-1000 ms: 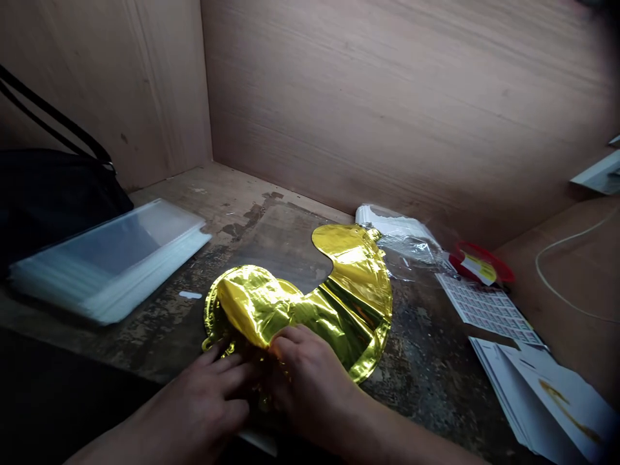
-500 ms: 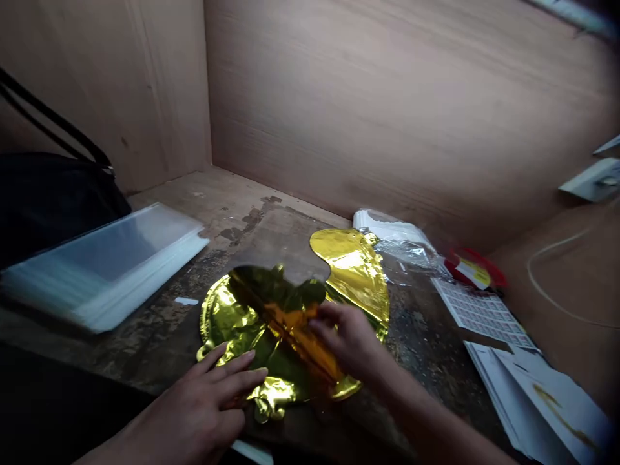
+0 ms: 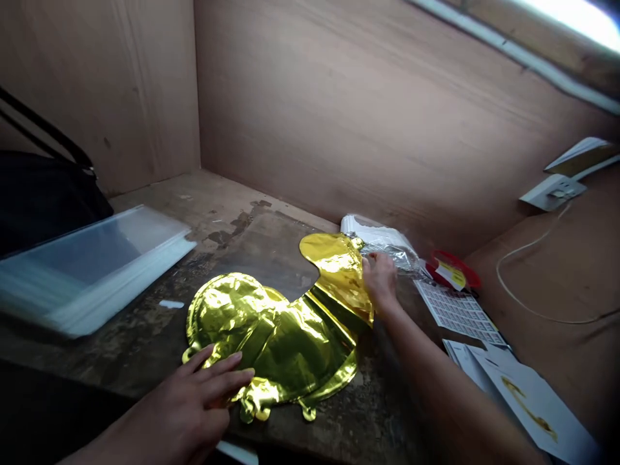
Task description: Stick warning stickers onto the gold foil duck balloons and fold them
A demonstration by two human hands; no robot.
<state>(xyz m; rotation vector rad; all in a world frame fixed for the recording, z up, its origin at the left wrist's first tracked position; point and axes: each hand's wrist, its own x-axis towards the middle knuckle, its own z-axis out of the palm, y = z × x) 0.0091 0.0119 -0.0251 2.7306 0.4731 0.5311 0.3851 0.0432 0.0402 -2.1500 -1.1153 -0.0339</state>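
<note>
A person's left hand lies open with the fingers spread, its fingertips resting on the lower edge of a flattened gold foil balloon on a worn wooden counter. The right hand reaches across to the balloon's upper lobe, fingers curled narrowly at the edge, though whether they pinch the foil cannot be told from this angle. The balloon lies flat and creased, bright where it catches the light. It looks very light, soft and slippery, a thin film likely to slide and wrinkle under the hands, so its seamed rim and the small tabs along the bottom seem the surest places to take hold. Just past the right hand, a plastic-wrapped packet and a crinkled clear bag sit against the upper lobe, close enough to catch the foil. Farther right lie a red dish with a yellow-and-white tag, a sheet of small printed labels and white cards with gold print. To the left, a stack of clear plastic sleeves sits beside a black bag. A white cord trails below a wall socket, and plywood walls close the corner behind.
</note>
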